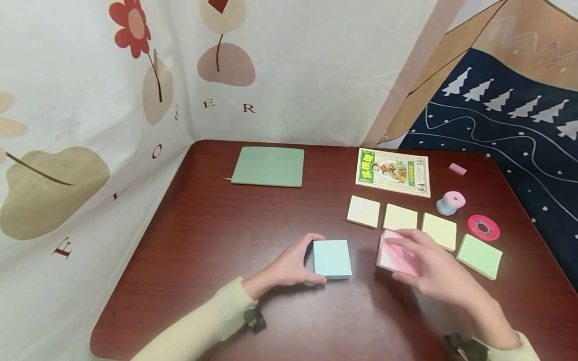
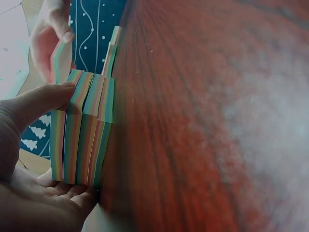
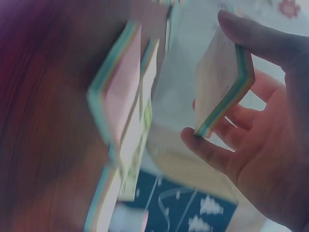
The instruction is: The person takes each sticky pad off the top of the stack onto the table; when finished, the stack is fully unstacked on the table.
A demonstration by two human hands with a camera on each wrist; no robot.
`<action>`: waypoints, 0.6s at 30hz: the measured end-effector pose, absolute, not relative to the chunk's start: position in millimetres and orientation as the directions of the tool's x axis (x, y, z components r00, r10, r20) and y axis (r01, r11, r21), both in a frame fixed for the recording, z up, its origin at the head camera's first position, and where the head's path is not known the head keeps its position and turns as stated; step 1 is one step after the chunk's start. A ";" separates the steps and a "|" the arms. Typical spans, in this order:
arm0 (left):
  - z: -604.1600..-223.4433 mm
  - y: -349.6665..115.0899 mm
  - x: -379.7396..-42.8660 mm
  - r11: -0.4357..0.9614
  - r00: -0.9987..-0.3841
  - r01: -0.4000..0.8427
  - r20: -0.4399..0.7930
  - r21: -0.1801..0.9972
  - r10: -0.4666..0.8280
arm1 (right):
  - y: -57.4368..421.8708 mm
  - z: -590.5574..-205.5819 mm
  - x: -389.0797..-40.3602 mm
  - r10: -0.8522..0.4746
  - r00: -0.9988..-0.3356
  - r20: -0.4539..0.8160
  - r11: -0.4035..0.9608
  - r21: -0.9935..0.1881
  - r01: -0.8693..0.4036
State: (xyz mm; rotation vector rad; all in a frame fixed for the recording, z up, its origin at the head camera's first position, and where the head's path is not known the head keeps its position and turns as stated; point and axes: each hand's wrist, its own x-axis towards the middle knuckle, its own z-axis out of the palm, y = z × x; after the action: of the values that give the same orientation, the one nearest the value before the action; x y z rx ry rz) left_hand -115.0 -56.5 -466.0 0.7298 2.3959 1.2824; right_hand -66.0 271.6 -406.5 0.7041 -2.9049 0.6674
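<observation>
My left hand (image 1: 293, 264) grips a squat stack of note pads (image 1: 331, 258), blue on top, with thumb and fingers at opposite sides. The left wrist view shows the stack's striped edges (image 2: 79, 145) standing on the table. To the right, my right hand (image 1: 435, 268) pinches a thin note pad (image 3: 219, 84) by its edges, tilted and raised off the table. Close below it in the right wrist view lies a pink-topped pad (image 3: 123, 84); in the head view the hand partly covers the pink paper (image 1: 399, 255).
Cream (image 1: 363, 211), pale yellow (image 1: 400, 216), yellow (image 1: 439, 231) and green (image 1: 479, 255) pads curve beyond the right hand. Past them lie a pink tape roll (image 1: 471, 220), a spool (image 1: 447, 204), a pink block (image 1: 457, 169) and a printed sheet (image 1: 393, 172). A green notebook (image 1: 268, 167) lies at the back.
</observation>
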 end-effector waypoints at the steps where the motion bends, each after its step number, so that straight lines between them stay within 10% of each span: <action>1: -466.0 -56.6 -114.9 0.468 -0.817 0.281 -0.047 0.838 0.575 | 278.6 -406.4 -63.4 -0.400 -0.900 0.175 0.809 -0.394 -0.436; 18: -466.1 -56.8 -114.8 0.466 -0.816 0.281 -0.046 0.839 0.576 | 341.0 -438.6 -51.6 -0.344 -0.931 0.120 0.857 -0.366 -0.363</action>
State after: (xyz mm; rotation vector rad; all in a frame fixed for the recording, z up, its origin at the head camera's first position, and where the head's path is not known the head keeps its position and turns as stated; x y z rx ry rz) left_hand -114.8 -56.8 -466.1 0.7270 2.3953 1.2819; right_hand -51.6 341.0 -438.6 0.5675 -2.9780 0.6028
